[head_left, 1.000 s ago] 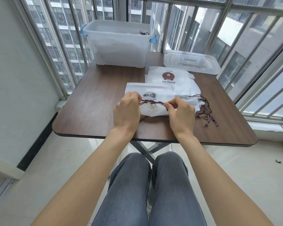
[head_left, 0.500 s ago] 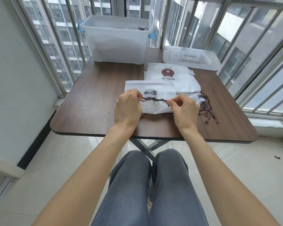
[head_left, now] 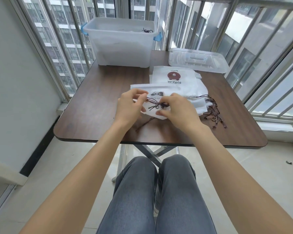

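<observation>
Head view, cord [head_left: 154,106] half hidden under right hand [head_left: 179,112]

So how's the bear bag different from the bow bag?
The flat white bag printed with a brown bear lies farther back, untouched; the flat white bag printed with a black bow lies nearer, with the left hand and right hand pinching a dark brown cord over it. Both are white.

Both hands, left hand [head_left: 128,105] and right hand [head_left: 179,109], pinch a dark drawstring [head_left: 156,104] (knotted) over a white bag [head_left: 159,92].
</observation>
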A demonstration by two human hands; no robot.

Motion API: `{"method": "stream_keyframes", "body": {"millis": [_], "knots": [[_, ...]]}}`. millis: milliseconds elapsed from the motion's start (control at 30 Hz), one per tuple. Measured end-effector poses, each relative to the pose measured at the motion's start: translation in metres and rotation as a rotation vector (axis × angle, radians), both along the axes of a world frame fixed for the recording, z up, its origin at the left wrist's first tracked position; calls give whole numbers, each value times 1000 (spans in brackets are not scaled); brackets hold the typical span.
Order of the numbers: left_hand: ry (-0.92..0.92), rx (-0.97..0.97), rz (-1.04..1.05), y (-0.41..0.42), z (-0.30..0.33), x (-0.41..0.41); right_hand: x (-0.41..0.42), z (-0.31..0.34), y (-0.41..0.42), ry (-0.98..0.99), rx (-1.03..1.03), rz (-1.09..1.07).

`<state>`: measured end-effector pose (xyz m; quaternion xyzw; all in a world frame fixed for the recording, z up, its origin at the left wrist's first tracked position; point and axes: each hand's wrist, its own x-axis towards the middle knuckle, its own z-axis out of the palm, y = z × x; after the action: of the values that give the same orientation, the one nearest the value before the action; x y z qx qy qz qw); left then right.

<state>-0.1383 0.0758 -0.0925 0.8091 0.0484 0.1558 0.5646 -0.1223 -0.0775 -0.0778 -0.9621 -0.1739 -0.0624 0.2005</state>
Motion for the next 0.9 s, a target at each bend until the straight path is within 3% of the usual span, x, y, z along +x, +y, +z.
{"method": "stream_keyframes", "body": {"millis": [67, 200, 333, 433, 600, 767, 900], "knots": [[56, -63, 114, 10, -1, 10, 3, 4, -2, -32, 75, -3], [394, -81, 268, 25, 4, 32, 6, 12, -6, -80, 246, -57], [582, -495, 168, 26, 34, 42, 4, 25, -10, -72, 487, -56], [709, -721, -50, 31, 48, 49, 3, 34, -13, -43, 577, -10], [779, -413, -275, 25, 61, 59, 14, 67, -14, -35, 689, -11], [786, -678, -525, 21, 70, 61, 32, 88, 5, -36, 800, 4], [901, -734, -469, 28, 74, 66, 49, 102, 18, -94, 815, -34]]}}
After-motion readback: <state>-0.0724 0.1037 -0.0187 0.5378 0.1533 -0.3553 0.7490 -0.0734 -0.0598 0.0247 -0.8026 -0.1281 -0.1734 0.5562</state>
